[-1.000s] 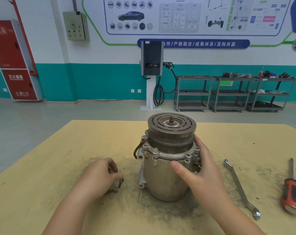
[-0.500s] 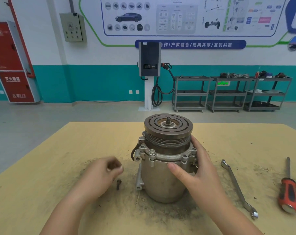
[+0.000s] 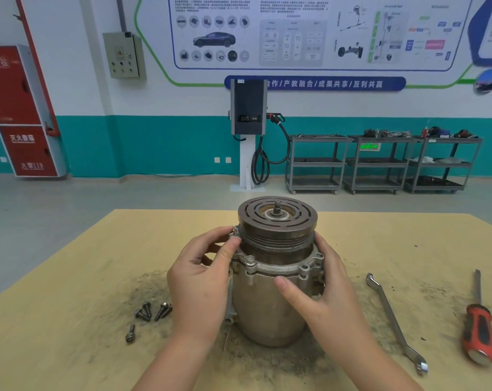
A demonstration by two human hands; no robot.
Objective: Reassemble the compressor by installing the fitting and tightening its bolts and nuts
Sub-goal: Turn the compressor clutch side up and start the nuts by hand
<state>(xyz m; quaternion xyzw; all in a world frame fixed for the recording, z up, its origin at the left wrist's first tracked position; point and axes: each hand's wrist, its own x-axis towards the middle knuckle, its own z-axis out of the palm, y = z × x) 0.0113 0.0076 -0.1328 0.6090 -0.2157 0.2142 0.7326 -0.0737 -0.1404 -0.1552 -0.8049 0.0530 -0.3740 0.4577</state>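
Note:
A metal compressor (image 3: 270,311) stands upright at the middle of the table, its grooved pulley (image 3: 277,218) on top. A bolted flange (image 3: 278,268) rings the body under the pulley. My right hand (image 3: 323,300) grips the compressor's right side, thumb across the front. My left hand (image 3: 199,283) is at the flange's upper left ear, thumb and forefinger pinching a small bolt that the fingers mostly hide. Several loose bolts (image 3: 154,310) lie on the table left of the compressor, and a single bolt (image 3: 130,333) lies nearer to me.
A flat wrench (image 3: 394,323) lies to the right of the compressor, with a red-handled screwdriver (image 3: 479,331) further right. The yellow table top (image 3: 69,277) is dirty around the compressor. Shelving carts and a charger stand far behind.
My left hand has lifted from the bolts on the table and moved up and right to the flange's left ear. My right hand has kept its hold on the compressor.

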